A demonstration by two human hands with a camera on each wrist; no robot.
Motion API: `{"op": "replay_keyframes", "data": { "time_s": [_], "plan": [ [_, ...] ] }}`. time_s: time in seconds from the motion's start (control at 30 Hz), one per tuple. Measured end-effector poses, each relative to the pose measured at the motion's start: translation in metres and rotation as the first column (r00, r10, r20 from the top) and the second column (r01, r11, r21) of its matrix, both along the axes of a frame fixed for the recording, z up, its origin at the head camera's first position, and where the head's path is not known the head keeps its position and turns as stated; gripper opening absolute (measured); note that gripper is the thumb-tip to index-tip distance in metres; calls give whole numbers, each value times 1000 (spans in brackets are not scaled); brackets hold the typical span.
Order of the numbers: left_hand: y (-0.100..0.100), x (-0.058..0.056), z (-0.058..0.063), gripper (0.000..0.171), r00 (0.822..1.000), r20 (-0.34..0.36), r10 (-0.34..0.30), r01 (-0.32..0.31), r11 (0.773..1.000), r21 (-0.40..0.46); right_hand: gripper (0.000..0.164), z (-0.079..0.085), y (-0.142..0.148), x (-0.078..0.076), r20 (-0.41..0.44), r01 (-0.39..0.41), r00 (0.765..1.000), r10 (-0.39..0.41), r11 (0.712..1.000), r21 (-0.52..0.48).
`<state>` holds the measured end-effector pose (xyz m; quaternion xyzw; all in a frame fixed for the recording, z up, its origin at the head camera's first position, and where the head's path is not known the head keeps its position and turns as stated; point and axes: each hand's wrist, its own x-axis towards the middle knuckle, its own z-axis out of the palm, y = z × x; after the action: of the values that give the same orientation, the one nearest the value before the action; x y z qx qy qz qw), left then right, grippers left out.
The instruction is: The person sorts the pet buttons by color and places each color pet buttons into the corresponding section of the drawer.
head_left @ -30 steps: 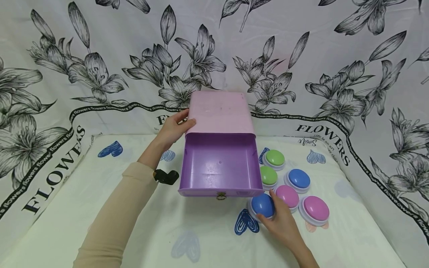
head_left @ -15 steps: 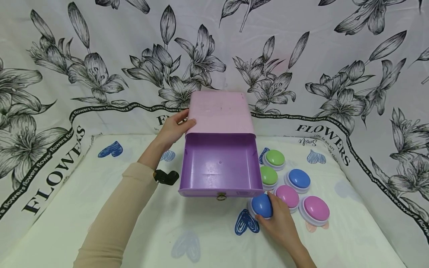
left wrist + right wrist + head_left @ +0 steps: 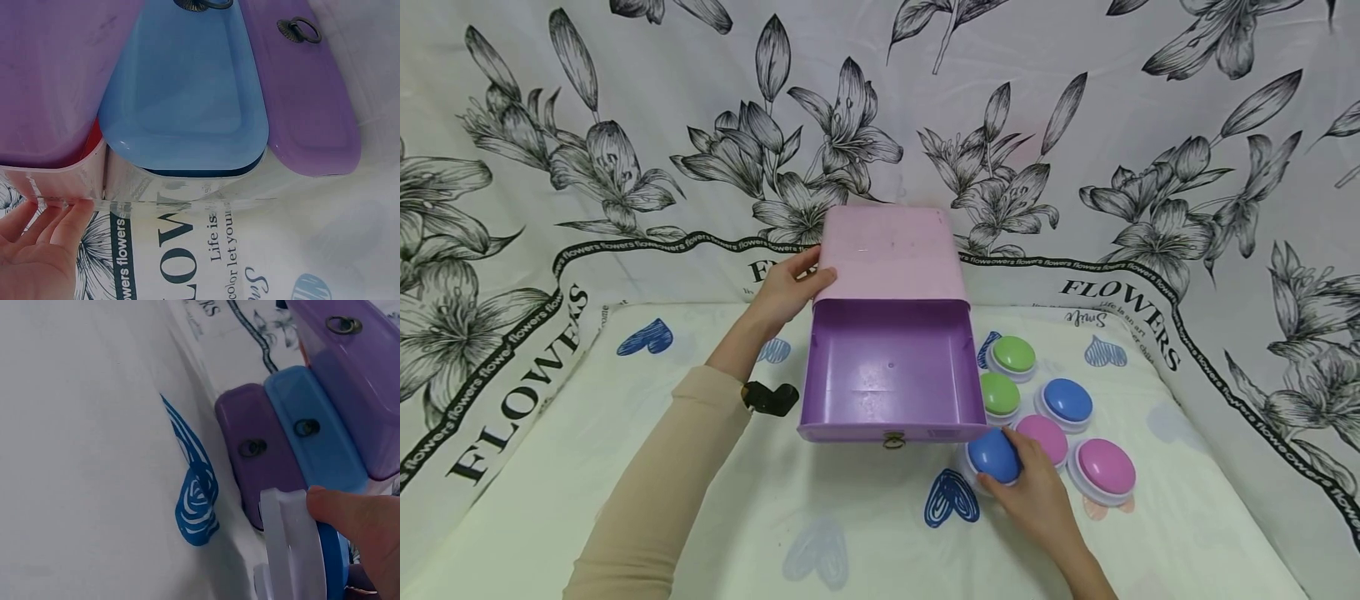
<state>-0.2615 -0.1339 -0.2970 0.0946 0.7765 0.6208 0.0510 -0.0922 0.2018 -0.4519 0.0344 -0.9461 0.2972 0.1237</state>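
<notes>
A small drawer cabinet with a pink top [image 3: 891, 250] stands at the centre of the head view, its purple upper drawer [image 3: 891, 367] pulled out with nothing inside. My left hand [image 3: 784, 292] rests against the cabinet's left side, thumb on the top; in the left wrist view its fingertips touch the pink casing [image 3: 69, 181]. By the drawer's front right corner, my right hand [image 3: 1037, 492] grips a round blue domed button [image 3: 994, 456] with a white base. Thumb and fingers are on opposite sides of it. The right wrist view shows the white base [image 3: 290, 544] edge-on.
Right of the cabinet lie two green buttons [image 3: 1013, 354], another blue button [image 3: 1068, 401] and two pink buttons [image 3: 1107, 467]. Below the pulled-out drawer are a blue drawer [image 3: 187, 81] and a lower purple drawer [image 3: 306, 94], both with ring pulls. A flower-print cloth [image 3: 715, 167] hangs behind.
My right hand has taken a firmer grip on the blue button and shifted it slightly right. The left hand, cabinet and other buttons keep their places; the head view has shifted a little.
</notes>
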Motion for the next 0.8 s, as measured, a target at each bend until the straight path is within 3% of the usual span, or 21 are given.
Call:
{"op": "replay_keyframes", "data": {
  "time_s": [0.33, 0.8],
  "plan": [
    [0, -1, 0, 64, 1000, -2, 2, -2, 1000, -5, 75, 17, 12, -4, 28, -48, 998, 49, 997, -52],
    [-1, -1, 0, 64, 1000, 0, -7, 7, 1000, -14, 74, 51, 32, -21, -57, -109, 992, 108, 994, -17]
  ]
}}
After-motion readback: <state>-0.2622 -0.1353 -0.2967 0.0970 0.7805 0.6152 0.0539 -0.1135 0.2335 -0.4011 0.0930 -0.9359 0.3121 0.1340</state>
